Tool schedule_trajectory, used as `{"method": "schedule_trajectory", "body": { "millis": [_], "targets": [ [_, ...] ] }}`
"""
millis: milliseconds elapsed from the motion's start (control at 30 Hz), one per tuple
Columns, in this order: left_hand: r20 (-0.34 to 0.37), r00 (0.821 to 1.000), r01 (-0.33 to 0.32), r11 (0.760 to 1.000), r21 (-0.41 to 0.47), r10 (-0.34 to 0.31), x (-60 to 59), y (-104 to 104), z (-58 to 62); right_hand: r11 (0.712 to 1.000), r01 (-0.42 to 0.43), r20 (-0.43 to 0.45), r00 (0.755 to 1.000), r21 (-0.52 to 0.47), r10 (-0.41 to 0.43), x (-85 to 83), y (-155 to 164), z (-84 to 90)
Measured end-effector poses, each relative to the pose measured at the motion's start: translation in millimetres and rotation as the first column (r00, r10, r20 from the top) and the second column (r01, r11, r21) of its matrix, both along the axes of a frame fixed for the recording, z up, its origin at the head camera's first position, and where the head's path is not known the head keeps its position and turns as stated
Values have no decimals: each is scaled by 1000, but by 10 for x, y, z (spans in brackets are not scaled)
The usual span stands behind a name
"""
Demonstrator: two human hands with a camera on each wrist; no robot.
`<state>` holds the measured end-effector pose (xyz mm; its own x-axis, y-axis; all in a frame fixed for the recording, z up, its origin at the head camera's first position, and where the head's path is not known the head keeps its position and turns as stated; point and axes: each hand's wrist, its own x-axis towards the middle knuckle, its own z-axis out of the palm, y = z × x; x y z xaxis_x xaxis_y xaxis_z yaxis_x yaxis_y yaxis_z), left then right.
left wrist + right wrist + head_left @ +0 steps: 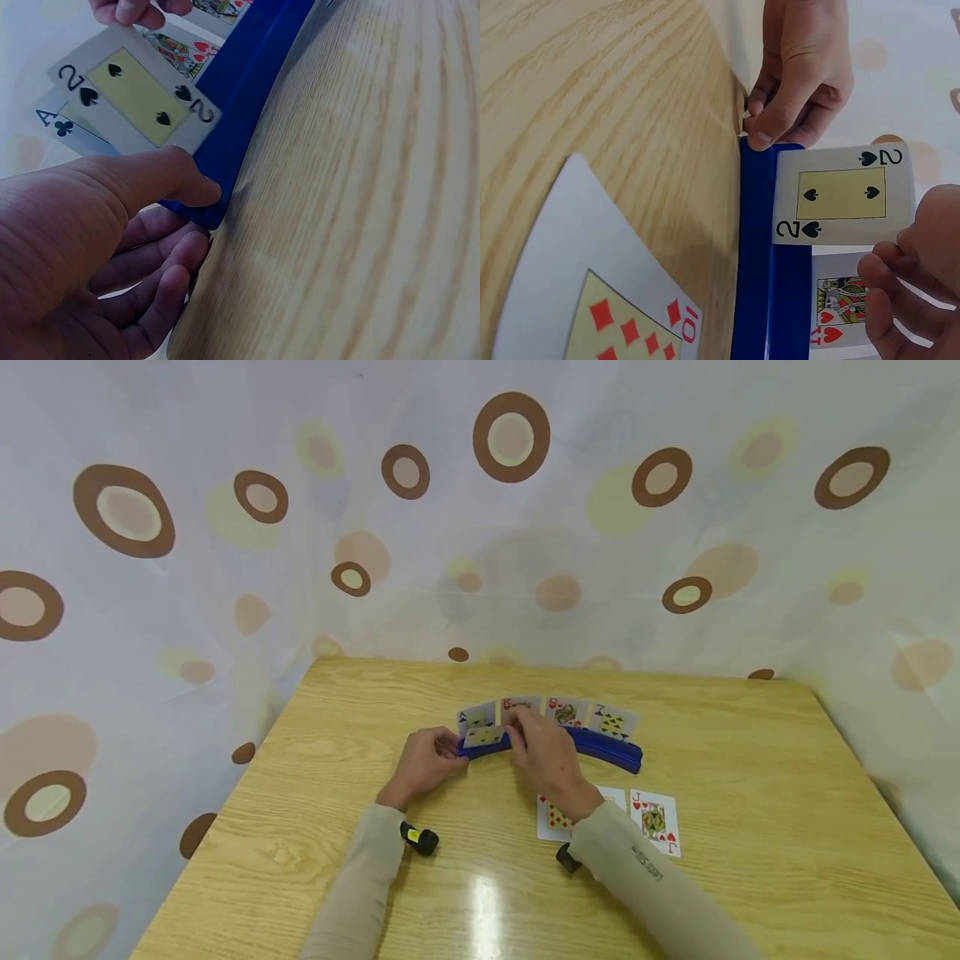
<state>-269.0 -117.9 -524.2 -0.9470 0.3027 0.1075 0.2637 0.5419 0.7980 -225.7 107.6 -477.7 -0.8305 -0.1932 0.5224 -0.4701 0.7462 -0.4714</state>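
A blue curved card holder (603,747) stands on the table with several upright cards in it. My left hand (427,764) grips its left end, thumb (176,176) on the front and fingers behind. With my right hand (547,756) I pinch a two of spades (840,193) by a top corner; its lower edge meets the holder's front groove. Behind that card an ace of clubs (64,127) is partly covered. Farther right in the holder are a king of hearts (840,300), a queen (567,712) and a seven of spades (612,722).
Face up on the wooden table (300,793), nearer me, lie a ten of diamonds (622,300), a jack of hearts (654,823) and a card between them mostly hidden by my right arm. Patterned cloth (510,543) hangs behind the table.
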Motion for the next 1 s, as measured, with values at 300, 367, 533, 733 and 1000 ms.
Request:
{"method": "schedule_trajectory", "body": {
  "millis": [300,367,533,733,1000],
  "targets": [
    [0,1000,13,1000,0,-13,6,-7,19,994,-17,53,998,-104,22,119,81,91],
    [2,1000,11,1000,-3,-11,7,-9,18,993,-26,52,998,-119,33,137,116,104],
    [10,1000,8,1000,2,-8,7,-8,5,984,-30,100,994,-175,48,187,235,98],
    [10,1000,17,1000,9,-17,14,-6,5,981,-23,161,985,-195,55,264,410,46],
    [21,1000,8,1000,19,-9,23,-13,17,977,9,183,983,-215,31,356,652,16]
  ]
}}
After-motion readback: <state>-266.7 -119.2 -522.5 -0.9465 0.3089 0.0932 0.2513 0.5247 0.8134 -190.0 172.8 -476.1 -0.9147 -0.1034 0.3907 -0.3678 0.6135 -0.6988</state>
